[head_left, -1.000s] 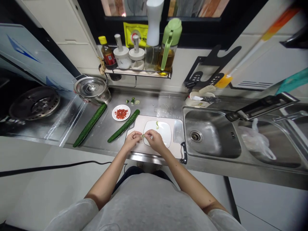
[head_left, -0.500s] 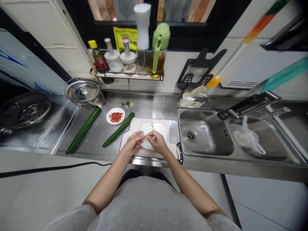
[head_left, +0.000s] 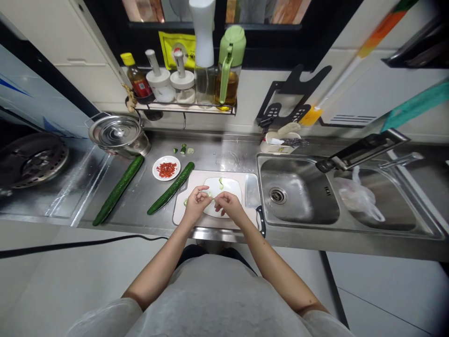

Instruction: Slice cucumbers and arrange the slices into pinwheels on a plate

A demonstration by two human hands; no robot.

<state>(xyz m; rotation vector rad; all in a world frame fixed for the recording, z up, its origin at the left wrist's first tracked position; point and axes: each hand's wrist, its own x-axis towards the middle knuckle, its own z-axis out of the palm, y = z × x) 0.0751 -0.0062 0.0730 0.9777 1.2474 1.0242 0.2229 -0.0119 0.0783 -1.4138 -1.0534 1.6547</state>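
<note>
Over the square white plate (head_left: 233,187), my left hand (head_left: 197,202) and my right hand (head_left: 229,205) meet fingertip to fingertip. Both pinch a small, thin cucumber slice (head_left: 211,195), mostly covered by my fingers. A few pale green cucumber slices (head_left: 220,183) lie near the plate's far edge. The plate rests on a light cutting board (head_left: 198,176), where more slices (head_left: 185,202) show beside my left hand. On the board's right side lies a knife (head_left: 251,189) with a dark spotted handle. A whole cucumber (head_left: 171,188) lies left of the board.
A small plate (head_left: 155,173) of chopped red pieces and another cucumber (head_left: 118,189) are on the left. Cucumber ends (head_left: 183,149) lie behind. A lidded steel pot (head_left: 121,135) stands back left. The double sink (head_left: 298,192) is right; bottles stand on a rack (head_left: 189,108).
My hands have shifted slightly and the right fingers have curled under more, still pinching at the slice. The whole view has moved a little as my head tilted.
</note>
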